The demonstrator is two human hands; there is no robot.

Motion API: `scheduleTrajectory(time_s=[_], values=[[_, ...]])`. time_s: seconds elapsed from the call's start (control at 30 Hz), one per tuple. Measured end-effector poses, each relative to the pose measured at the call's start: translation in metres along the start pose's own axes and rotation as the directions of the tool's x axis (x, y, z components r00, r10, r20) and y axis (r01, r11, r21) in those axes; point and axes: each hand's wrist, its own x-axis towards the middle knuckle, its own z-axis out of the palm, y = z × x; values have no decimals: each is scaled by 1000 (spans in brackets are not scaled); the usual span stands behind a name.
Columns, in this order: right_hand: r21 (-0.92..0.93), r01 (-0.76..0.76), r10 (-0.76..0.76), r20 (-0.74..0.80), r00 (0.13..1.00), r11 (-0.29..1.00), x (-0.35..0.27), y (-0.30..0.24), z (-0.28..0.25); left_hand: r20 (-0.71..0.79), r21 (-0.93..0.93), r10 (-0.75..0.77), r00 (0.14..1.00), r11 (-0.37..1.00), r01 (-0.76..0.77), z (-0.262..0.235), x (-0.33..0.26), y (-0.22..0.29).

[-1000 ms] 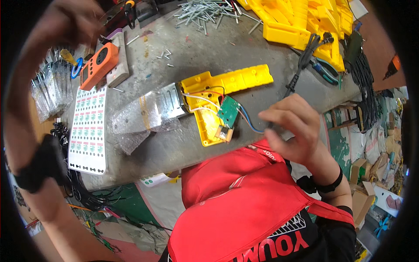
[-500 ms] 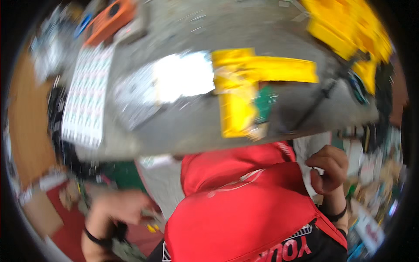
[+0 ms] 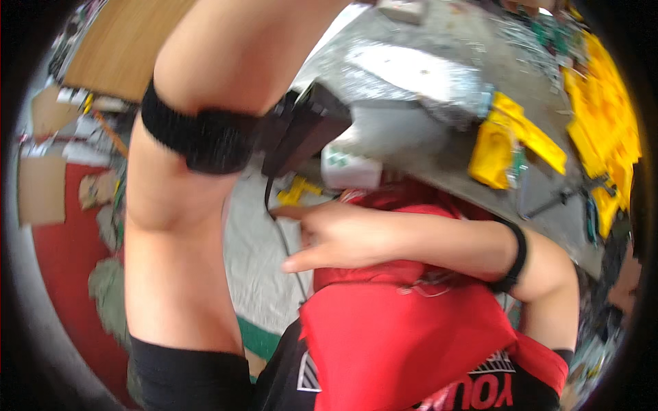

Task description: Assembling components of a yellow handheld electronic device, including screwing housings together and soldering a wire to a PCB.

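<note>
Right grip (image 3: 336,234) parted wide, fingertips by the thin black cable (image 3: 266,195); left hand's out of view! Cable-handling, seemingly, calling for a neat pinch.

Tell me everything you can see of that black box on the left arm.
The black box is angular and dark, perhaps plastic. It sits tilted on the inner side of the left arm, apparently held by a wide, fuzzy-looking black band. A thin black cable runs down from its lower end, past the right hand; whether fingers touch the cable is unclear. Blur hides finer detail.
</note>
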Motion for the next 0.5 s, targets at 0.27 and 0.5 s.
scheduleTrajectory(time_s=[0.27,0.5], values=[[143,332,-275,-314,909,932,99,27,18,-220,-366,-32,975,929,-53,22,18,6],[190,493,-307,-581,753,849,159,-6,-36,-333,-136,304,892,921,-365,20,23,3]])
